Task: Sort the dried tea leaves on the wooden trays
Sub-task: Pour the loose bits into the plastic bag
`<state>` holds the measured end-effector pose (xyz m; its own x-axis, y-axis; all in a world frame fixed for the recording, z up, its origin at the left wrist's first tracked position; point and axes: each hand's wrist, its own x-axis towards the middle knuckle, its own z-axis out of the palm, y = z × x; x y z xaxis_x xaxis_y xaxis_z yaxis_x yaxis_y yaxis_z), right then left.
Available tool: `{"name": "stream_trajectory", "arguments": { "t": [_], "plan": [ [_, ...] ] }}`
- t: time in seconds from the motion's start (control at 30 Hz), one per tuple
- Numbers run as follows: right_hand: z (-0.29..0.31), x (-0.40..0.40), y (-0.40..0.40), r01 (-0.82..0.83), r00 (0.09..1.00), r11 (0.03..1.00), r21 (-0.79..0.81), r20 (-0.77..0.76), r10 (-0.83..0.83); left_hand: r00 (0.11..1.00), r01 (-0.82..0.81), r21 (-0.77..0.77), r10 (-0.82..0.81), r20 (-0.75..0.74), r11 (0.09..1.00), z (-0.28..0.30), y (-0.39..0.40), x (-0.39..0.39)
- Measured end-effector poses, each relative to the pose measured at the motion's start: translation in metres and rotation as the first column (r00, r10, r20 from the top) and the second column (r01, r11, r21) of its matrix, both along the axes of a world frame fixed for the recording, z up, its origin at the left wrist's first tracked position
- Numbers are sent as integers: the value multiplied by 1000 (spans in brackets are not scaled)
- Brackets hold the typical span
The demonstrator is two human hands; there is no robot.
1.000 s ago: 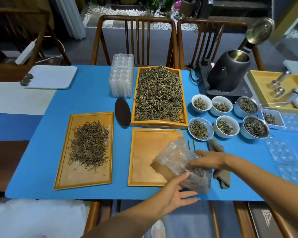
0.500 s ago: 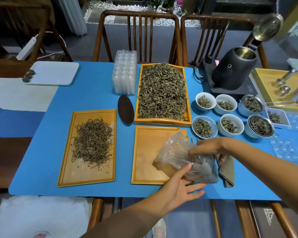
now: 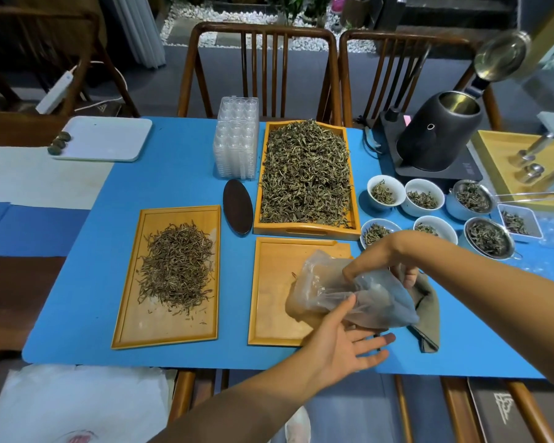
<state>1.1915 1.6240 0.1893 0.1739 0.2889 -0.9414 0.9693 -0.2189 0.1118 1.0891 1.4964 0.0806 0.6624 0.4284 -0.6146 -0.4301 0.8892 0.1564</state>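
The right hand (image 3: 394, 270) pinches the thin, crinkly clear plastic bag (image 3: 349, 295) by its upper edge, while the left hand (image 3: 343, 343), fingers spread flat, props it from beneath, likely to steady the limp film over the bare near tray (image 3: 269, 314). Wiry dried tea leaves (image 3: 176, 266) lie heaped on the smooth left tray (image 3: 128, 330); a fuller far tray (image 3: 306, 230) sits on the blue counter (image 3: 173, 174).

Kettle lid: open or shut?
Open. The black kettle's lid stands flipped up behind it on its hinge, and the bare metal inside shows through the mouth.
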Motion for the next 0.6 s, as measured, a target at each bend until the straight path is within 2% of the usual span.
{"name": "stream_trajectory", "arguments": {
  "t": [0.6],
  "plan": [
    [7, -12, 15, -65, 995, 998, -3, 73, 65, 1000, 15, -37, -14, 25, 999, 9, 9, -6]
  ]
}}
